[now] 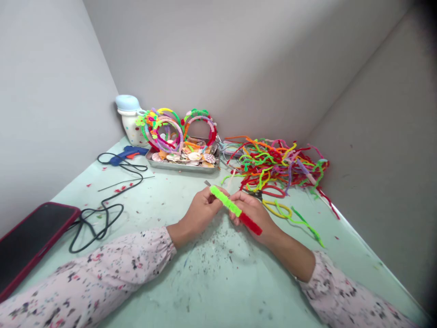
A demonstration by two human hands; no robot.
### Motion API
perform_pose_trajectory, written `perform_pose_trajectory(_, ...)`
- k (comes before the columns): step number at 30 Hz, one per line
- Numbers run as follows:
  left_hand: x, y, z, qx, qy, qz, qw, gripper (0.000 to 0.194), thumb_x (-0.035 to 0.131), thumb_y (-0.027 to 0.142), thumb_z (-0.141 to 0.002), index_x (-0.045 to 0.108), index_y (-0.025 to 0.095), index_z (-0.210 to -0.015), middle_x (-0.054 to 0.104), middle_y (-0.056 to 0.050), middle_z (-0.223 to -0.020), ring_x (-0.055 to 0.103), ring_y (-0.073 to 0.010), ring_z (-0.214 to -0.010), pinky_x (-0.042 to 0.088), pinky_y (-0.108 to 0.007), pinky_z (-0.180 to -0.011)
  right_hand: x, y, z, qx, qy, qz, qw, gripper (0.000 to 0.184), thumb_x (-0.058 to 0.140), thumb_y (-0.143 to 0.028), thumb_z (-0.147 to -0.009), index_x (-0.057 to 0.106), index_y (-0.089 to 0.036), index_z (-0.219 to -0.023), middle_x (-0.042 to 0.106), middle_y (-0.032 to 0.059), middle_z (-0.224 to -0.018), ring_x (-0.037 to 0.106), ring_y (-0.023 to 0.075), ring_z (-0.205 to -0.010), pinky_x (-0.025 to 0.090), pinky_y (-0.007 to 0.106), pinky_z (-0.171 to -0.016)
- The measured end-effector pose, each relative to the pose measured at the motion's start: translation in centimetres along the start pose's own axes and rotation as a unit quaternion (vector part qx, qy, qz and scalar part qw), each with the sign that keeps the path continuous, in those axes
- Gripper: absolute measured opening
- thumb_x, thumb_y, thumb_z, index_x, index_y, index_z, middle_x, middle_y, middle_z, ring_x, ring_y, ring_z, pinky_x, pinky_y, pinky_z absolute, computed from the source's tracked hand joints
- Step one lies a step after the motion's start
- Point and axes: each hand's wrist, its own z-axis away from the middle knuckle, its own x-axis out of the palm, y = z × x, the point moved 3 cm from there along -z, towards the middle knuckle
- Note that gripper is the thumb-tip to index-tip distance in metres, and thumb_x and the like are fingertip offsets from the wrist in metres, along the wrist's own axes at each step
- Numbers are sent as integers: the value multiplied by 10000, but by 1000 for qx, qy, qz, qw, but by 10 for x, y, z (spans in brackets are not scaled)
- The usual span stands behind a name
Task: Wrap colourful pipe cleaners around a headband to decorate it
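Observation:
A narrow headband point(225, 200), seen edge-on, is wrapped in fuzzy bright green pipe cleaner, then red towards its lower right end. Its bare grey tip pokes out past my left hand point(204, 206), whose fingers are closed on the green part. My right hand point(254, 213) is closed around the band where green meets red, the red part lying over the back of the hand. Between both hands a thin pale strip point(232, 177) sticks up; which hand holds it I cannot tell. My fingertips are partly hidden by the band.
Finished-looking headbands point(170, 132) stand in a metal tray point(184, 168) of seashells. Loose pipe cleaners point(273, 164) are heaped at back right, by scissors with red and yellow handles point(277, 209). At left are a blue glue gun point(128, 155), black cord point(105, 207), phone point(37, 241) and cup point(131, 120).

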Motion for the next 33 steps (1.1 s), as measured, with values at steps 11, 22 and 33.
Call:
perform_pose_trajectory(11,-4,-1,0,26,31,-90,995,201,479,283,-835,640,175,-892,645,-36,-917,571,-146,-778,436,-239,-666,1,0,0,-25,10,-1,1000,116,594,-295,-759,541,-199,-796,560,-64,-530,477,76,-435,348,194,-442)
perform_pose_trajectory(22,1,9,-2,104,23,-151,983,176,443,227,-880,599,161,-831,619,-53,-893,575,-170,-892,438,-297,-829,4,-4,3,-27,31,26,999,135,593,-308,-761,514,-208,-803,572,-57,-528,483,96,-444,367,209,-441)
perform_pose_trajectory(33,-1,6,-2,138,28,-196,970,191,432,203,-897,609,165,-834,614,-49,-902,581,-160,-906,458,-295,-835,3,-3,2,-49,42,41,997,116,588,-286,-769,516,-206,-811,572,-58,-529,485,95,-444,389,212,-448)
